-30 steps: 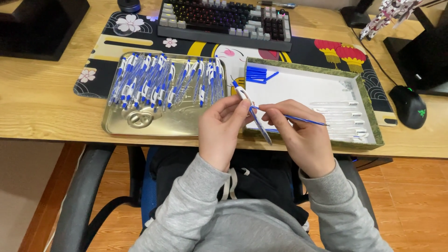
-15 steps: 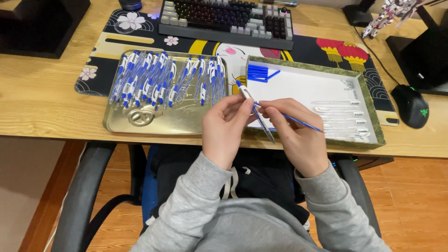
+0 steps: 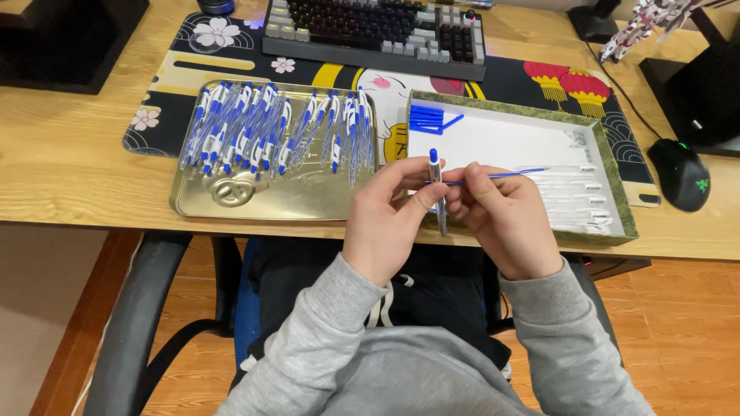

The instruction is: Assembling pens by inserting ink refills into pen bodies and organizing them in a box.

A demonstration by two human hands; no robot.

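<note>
My left hand grips a clear pen barrel with a blue cap end, held nearly upright over the desk's front edge. My right hand pinches a thin blue ink refill that points right over the white tray. The two hands touch at the fingertips. A gold metal tray to the left holds several blue-and-white pens. The white tray with a green rim holds several blue refills at its back left and several clear barrels at its right.
A keyboard lies behind the trays on a patterned desk mat. A black mouse sits at the right. Dark equipment stands at the far left and far right. A chair arm is below left.
The pen barrel has swung from a slant to nearly upright in my left hand. The refill in my right hand has levelled out. Both hands stay over the desk edge.
</note>
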